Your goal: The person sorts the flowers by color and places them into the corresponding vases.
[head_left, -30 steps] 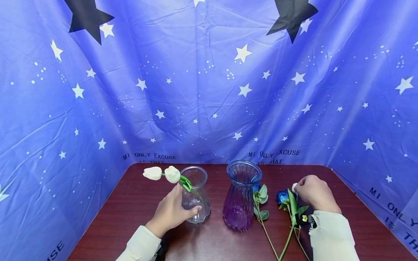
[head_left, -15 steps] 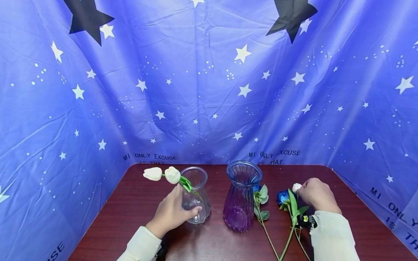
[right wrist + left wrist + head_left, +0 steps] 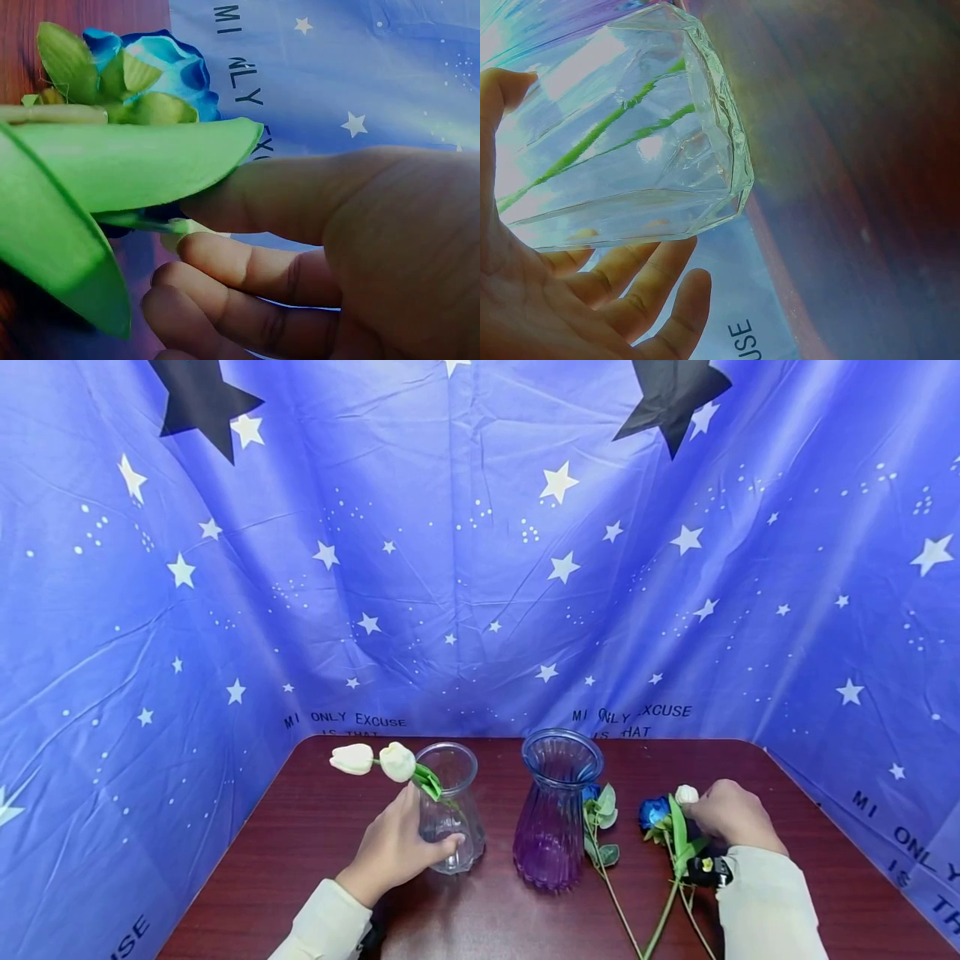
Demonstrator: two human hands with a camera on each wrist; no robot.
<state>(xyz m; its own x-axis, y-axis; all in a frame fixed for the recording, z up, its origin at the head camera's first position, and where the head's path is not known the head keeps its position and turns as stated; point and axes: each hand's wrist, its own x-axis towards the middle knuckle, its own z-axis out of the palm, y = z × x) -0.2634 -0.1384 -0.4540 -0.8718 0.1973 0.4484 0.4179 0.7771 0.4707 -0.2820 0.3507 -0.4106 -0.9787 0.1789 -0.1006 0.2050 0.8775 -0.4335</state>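
My left hand [image 3: 393, 843] grips a clear glass vase [image 3: 615, 150] by its side, thumb across the near face and fingers on the far side. Two white tulips [image 3: 396, 762] lean out of the vase to the left, and their green stems [image 3: 592, 139] show through the glass. At the right, my right hand [image 3: 738, 818] pinches a white tulip [image 3: 686, 794] just below its bloom. Its broad green leaves [image 3: 150, 161] spread in front of the thumb in the right wrist view. A blue rose [image 3: 655, 812] lies right beside this tulip.
A blue-to-purple ribbed glass vase [image 3: 557, 818] stands mid-table. Just right of it lies another blue rose [image 3: 591, 792] with leaves, its stem running to the front. Starry blue cloth [image 3: 480, 568] hangs around the back and sides of the dark red table [image 3: 300, 827].
My right hand has shifted slightly right and toward me, the white tulip's bloom going with it and showing more fully. The left hand and both vases stay in place.
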